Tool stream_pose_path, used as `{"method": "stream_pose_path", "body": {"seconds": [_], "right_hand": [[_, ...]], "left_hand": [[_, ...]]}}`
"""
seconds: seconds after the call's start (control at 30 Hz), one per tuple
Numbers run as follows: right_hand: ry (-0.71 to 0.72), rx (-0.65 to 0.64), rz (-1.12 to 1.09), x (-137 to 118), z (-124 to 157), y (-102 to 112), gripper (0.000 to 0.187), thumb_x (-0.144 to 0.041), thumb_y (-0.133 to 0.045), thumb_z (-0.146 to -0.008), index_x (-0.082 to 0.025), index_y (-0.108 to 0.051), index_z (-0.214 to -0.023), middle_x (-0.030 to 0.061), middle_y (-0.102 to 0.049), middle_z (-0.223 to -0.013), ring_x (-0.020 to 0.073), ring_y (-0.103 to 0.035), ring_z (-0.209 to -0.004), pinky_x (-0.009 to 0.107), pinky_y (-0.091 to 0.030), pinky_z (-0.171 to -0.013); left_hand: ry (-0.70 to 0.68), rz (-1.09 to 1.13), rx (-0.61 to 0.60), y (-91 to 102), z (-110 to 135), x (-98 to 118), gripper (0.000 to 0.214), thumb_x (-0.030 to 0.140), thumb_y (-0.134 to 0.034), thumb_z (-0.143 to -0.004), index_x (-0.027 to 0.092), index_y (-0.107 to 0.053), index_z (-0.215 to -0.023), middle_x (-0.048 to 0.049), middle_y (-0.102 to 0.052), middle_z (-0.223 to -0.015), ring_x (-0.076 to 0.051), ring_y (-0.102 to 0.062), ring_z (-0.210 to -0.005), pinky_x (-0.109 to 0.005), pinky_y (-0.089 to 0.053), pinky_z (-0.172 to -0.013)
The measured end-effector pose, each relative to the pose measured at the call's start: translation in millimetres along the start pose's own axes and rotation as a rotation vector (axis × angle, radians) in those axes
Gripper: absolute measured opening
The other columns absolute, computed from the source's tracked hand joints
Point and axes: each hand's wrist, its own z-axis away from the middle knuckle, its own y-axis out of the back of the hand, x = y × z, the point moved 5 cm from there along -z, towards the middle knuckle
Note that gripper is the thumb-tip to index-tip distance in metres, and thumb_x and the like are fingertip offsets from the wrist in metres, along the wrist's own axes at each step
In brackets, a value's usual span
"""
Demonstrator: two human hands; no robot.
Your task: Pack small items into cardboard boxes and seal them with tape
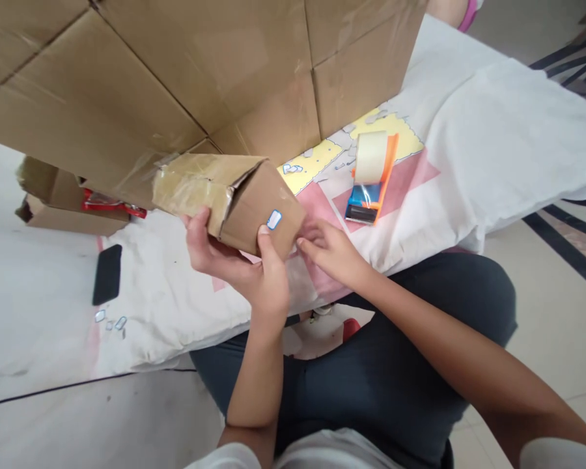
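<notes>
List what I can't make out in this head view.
Head view:
Small box: inside, hidden by its cardboard walls.
Label: any print, too small.
Right hand: fingertips, blurred.
Left hand: some fingers, hidden by the small box.
Large cartons: cut off by the upper edge.

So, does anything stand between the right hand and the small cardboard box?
Nothing visible does: the right hand is at the right edge of the small cardboard box; the tape dispenser lies clear of both.

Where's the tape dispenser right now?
In the head view, the tape dispenser lies on the cloth right of the small cardboard box, beyond the right hand.
</notes>
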Motion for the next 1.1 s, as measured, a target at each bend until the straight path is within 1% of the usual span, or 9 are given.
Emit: {"method": "stream_pose_path", "body": {"seconds": [0.13,0.3,0.5,0.63,0.7,0.8,0.93,1.03,1.1], "right_hand": [[-0.289,-0.29,-0.202,0,10,-28,0.026,-0.026,-0.047,-0.098,-0.017,-0.057,-0.075,0.0008,-0.066,-0.064,0.0072,-0.049,-0.035,0.019,-0.026,-0.033],[-0.137,-0.158,-0.139,-9,7,-12,0.025,-0.025,-0.052,-0.095,-0.016,-0.059,-0.073,-0.0012,-0.064,-0.059,0.0065,-0.046,-0.034,0.02,-0.03,-0.035],[0.521,0.515,0.335,-85,12,98,0.019,-0.03,-0.055,-0.095,-0.018,-0.071,-0.095,0.0032,-0.071,-0.083,0.0142,-0.067,-0.07,0.023,-0.049,-0.055],[0.721,0.94,0.486,-119,-12,188,0.027,-0.02,-0.044,-0.097,-0.017,-0.067,-0.112,0.011,-0.07,-0.11,0.0144,-0.068,-0.083,0.023,-0.051,-0.059],[0.556,0.907,0.632,-116,-44,220,0.033,-0.012,-0.04,-0.095,-0.012,-0.066,-0.117,0.0134,-0.071,-0.109,0.0137,-0.066,-0.078,0.026,-0.053,-0.067],[0.248,0.609,0.877,-96,-83,239,0.036,-0.006,-0.051,-0.084,-0.007,-0.07,-0.115,0.0132,-0.074,-0.093,0.0192,-0.068,-0.084,0.036,-0.053,-0.087],[0.304,0.696,0.853,-94,-61,220,0.039,-0.008,-0.05,-0.083,-0.009,-0.071,-0.115,0.0126,-0.074,-0.09,0.023,-0.068,-0.082,0.043,-0.054,-0.089],[0.531,0.648,0.697,-97,-25,162,0.029,-0.019,-0.051,-0.088,-0.015,-0.071,-0.109,0.011,-0.074,-0.098,0.0223,-0.068,-0.083,0.041,-0.056,-0.084],[0.593,0.403,0.596,-88,-8,107,0.031,-0.024,-0.053,-0.09,-0.019,-0.066,-0.117,0.0111,-0.072,-0.11,0.0233,-0.069,-0.096,0.041,-0.057,-0.086]], "left_hand": [[0.01,0.053,-0.005,10.2,-12,10,0.065,0.017,-0.056,-0.081,0.024,-0.023,-0.136,-0.0118,-0.021,-0.152,-0.023,-0.031,-0.147,-0.045,-0.022,-0.125],[0.026,0.065,0.016,21.8,-15,10,0.069,0.013,-0.056,-0.079,0.025,-0.022,-0.137,-0.0117,-0.023,-0.15,-0.021,-0.038,-0.141,-0.044,-0.029,-0.122],[0.051,0.167,0.026,34.4,-11,-4,0.074,0.011,-0.06,-0.076,0.023,-0.024,-0.139,-0.0128,-0.033,-0.145,-0.021,-0.037,-0.141,-0.044,-0.031,-0.121],[0.092,0.17,-0.004,32.7,3,-24,0.075,0.014,-0.064,-0.079,0.025,-0.025,-0.143,-0.0126,-0.034,-0.148,-0.023,-0.029,-0.149,-0.044,-0.027,-0.123],[0.091,0.174,-0.021,29.9,14,-33,0.072,0.016,-0.065,-0.082,0.024,-0.028,-0.144,-0.0136,-0.035,-0.149,-0.024,-0.022,-0.153,-0.044,-0.025,-0.124],[0.051,0.187,-0.033,27.6,28,-45,0.069,0.015,-0.066,-0.085,0.023,-0.033,-0.145,-0.0148,-0.038,-0.148,-0.026,-0.018,-0.155,-0.047,-0.026,-0.124],[-0.032,0.18,-0.023,31.2,37,-59,0.07,0.014,-0.068,-0.086,0.026,-0.034,-0.146,-0.0149,-0.043,-0.147,-0.028,-0.022,-0.154,-0.051,-0.029,-0.122],[-0.034,0.15,-0.04,34.3,38,-68,0.071,0.02,-0.073,-0.084,0.028,-0.037,-0.145,-0.0159,-0.038,-0.154,-0.029,-0.022,-0.154,-0.053,-0.027,-0.122],[0.108,0.181,-0.082,33.9,39,-80,0.078,0.028,-0.075,-0.083,0.028,-0.034,-0.149,-0.0173,-0.022,-0.164,-0.03,-0.018,-0.155,-0.05,-0.031,-0.12]]}}
